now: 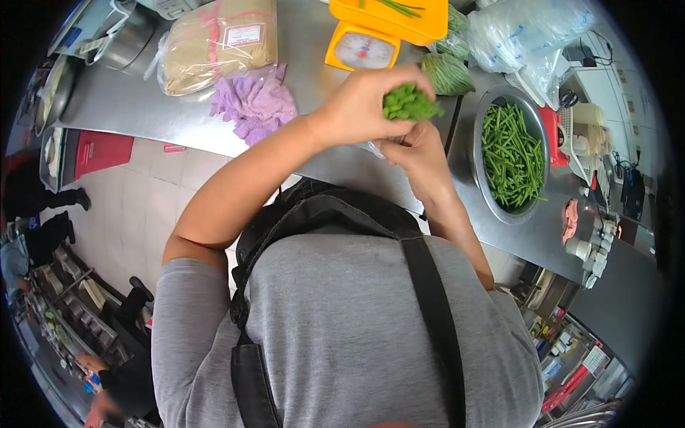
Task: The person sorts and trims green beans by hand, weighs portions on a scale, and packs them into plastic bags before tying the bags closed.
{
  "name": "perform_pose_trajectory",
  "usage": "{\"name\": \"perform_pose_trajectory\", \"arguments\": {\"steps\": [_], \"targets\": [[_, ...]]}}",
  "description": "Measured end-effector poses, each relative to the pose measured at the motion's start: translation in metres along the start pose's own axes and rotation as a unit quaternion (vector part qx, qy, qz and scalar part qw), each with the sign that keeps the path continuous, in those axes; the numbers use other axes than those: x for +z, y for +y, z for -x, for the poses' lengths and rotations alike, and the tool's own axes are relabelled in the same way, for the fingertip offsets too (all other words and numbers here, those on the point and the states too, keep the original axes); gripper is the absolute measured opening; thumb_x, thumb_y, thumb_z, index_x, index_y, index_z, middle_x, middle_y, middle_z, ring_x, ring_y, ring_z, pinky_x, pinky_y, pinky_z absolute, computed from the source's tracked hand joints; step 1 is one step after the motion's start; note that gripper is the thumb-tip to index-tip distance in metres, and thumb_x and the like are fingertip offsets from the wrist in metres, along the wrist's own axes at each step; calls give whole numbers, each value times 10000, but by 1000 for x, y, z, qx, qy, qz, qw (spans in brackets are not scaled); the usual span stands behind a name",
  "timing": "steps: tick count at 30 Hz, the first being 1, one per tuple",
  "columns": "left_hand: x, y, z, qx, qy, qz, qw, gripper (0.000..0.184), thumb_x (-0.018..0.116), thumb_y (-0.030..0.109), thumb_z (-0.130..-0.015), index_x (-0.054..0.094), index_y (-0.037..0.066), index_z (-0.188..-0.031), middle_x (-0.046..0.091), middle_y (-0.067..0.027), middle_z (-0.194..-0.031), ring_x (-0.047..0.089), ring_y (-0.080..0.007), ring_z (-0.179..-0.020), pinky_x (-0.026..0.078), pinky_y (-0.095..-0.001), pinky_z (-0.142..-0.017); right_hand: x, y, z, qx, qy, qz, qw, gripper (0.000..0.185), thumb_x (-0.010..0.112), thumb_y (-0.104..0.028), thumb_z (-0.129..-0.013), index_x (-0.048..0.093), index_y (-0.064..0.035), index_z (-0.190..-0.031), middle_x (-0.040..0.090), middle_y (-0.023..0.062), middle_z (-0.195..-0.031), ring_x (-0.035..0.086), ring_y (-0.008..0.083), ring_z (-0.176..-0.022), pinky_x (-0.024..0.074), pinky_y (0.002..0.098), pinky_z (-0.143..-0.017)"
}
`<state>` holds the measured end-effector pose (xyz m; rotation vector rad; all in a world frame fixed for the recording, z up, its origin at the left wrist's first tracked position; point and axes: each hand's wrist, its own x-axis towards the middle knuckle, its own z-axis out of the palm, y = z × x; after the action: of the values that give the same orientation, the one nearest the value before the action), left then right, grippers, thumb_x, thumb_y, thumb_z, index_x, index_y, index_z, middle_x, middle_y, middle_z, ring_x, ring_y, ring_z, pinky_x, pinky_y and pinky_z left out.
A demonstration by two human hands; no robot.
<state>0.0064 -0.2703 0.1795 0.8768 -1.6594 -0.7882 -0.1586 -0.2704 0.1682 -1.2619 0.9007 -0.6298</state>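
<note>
My left hand (360, 107) is closed around a bunch of green beans (410, 103), their ends pointing to the right. Just below it, my right hand (421, 153) has its thumb and fingers pinched together at a bit of clear plastic (374, 148), which looks like part of a bag. Most of that plastic is hidden behind my hands. Beyond them stands an orange kitchen scale (364, 48) with an orange tray (399, 20) on top holding a few beans. A large metal bowl (477, 153) full of cut green beans sits to the right.
Bagged green beans (448, 75) lie beside the scale. A purple cloth (253, 103) and a large brown-filled bag (221, 50) rest on the steel counter (171, 118) at left. Plastic bags (524, 32) are piled at the back right. Other people stand at far left.
</note>
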Motion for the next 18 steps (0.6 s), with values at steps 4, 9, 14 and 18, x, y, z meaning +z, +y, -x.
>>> {"name": "perform_pose_trajectory", "arguments": {"steps": [4, 9, 14, 18], "targets": [[-10, -11, 9, -29, -135, -104, 985, 326, 744, 84, -709, 605, 83, -1004, 678, -116, -1021, 659, -332, -924, 525, -403, -774, -7, -14, 1, 19, -6, 39, 999, 428, 653, 48, -771, 599, -31, -1188, 654, -5, -915, 581, 64, -714, 433, 211, -598], [-17, 8, 2, -84, -202, -260, 940, 422, 731, 35, -699, 610, 88, -1099, 677, -168, -939, 655, -386, -903, 529, -430, -760, -8, -7, -9, -46, -13, 75, 996, 490, 567, 80, -770, 584, -30, -1248, 648, -8, -949, 557, 58, -721, 424, 214, -587], [-22, 16, -2, -156, -102, -213, 959, 410, 758, 55, -699, 623, 73, -1085, 686, -152, -891, 682, -300, -835, 539, -378, -740, -7, -30, -12, 0, -30, 4, 1000, 498, 560, 62, -775, 569, -22, -1266, 633, -19, -919, 522, 58, -706, 404, 210, -593], [4, 3, -10, -214, 140, -59, 965, 364, 781, 82, -730, 625, 58, -1058, 690, -72, -866, 654, -157, -794, 531, -305, -741, 7, -18, -16, -12, -10, -51, 999, 634, 554, 56, -763, 456, 12, -1387, 608, 27, -916, 528, 84, -710, 417, 232, -609]]}}
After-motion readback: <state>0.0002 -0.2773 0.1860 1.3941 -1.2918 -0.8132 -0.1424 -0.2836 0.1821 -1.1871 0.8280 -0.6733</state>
